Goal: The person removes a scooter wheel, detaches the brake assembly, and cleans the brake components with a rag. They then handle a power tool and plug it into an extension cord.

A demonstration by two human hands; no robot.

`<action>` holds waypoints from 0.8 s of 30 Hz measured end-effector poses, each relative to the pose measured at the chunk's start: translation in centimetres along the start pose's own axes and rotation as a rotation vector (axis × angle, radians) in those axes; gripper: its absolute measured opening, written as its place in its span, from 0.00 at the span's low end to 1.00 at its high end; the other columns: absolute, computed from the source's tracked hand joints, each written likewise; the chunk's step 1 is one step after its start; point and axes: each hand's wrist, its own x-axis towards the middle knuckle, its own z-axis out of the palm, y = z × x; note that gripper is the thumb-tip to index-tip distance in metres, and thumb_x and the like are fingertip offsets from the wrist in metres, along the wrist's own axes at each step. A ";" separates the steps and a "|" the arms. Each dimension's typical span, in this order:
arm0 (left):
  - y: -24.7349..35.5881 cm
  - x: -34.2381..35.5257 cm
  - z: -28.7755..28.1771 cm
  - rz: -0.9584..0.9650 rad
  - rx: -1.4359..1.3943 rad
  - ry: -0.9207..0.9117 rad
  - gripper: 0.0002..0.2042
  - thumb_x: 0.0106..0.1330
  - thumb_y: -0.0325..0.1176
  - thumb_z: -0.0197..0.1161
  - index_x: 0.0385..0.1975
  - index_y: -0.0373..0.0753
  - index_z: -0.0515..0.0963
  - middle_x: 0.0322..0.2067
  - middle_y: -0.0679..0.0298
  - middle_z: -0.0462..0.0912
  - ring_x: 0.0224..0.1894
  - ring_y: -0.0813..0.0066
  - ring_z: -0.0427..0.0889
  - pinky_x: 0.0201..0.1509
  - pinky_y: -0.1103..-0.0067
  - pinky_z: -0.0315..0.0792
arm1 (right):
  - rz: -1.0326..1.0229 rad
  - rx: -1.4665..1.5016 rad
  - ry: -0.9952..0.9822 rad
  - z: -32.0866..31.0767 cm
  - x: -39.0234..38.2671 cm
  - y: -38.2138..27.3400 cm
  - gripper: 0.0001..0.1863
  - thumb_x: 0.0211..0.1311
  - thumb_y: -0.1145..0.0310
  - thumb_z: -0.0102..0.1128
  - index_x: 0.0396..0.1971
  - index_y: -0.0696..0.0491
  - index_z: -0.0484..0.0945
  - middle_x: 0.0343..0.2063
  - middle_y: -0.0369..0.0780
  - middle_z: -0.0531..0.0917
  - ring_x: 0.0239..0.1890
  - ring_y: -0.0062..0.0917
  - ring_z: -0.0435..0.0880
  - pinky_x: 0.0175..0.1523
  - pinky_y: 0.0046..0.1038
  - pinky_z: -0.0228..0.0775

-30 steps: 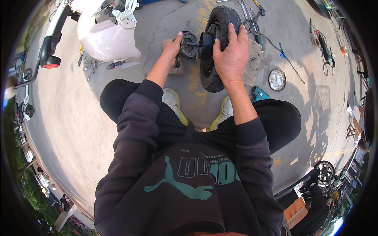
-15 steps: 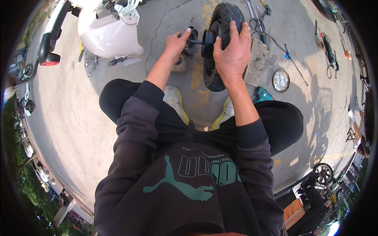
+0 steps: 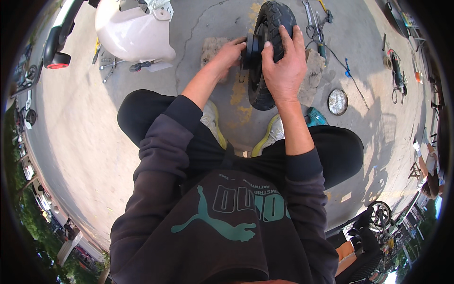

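On the concrete yard, both hands still clasp the black wheel [image 3: 265, 52], now nearer.

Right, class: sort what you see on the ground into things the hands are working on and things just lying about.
In hand:
small black wheel, gripped by right hand
black hub part, held by left hand

Lying about:
white scooter body
screwdriver
round metal lid
pliers
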 end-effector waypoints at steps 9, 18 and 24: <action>-3.1 1.1 0.9 0.204 0.143 0.013 0.26 0.81 0.41 0.48 0.77 0.43 0.61 0.73 0.54 0.67 0.75 0.62 0.63 0.75 0.69 0.58 | 0.145 0.217 0.074 0.2 0.6 1.7 0.21 0.65 0.72 0.58 0.56 0.63 0.80 0.63 0.58 0.77 0.67 0.49 0.76 0.69 0.40 0.69; 4.2 0.0 0.9 -0.022 1.017 0.083 0.28 0.77 0.54 0.49 0.65 0.38 0.76 0.65 0.43 0.75 0.66 0.49 0.75 0.69 0.64 0.68 | 0.076 0.086 0.034 0.1 0.2 0.6 0.22 0.63 0.72 0.60 0.56 0.62 0.80 0.62 0.56 0.77 0.66 0.49 0.76 0.70 0.40 0.68; -1.4 4.0 1.5 0.408 0.818 0.367 0.28 0.78 0.48 0.48 0.62 0.28 0.75 0.65 0.43 0.73 0.68 0.46 0.72 0.71 0.60 0.67 | 0.022 0.040 0.029 0.8 0.5 -0.4 0.22 0.61 0.72 0.60 0.56 0.61 0.81 0.61 0.56 0.78 0.66 0.50 0.76 0.69 0.41 0.69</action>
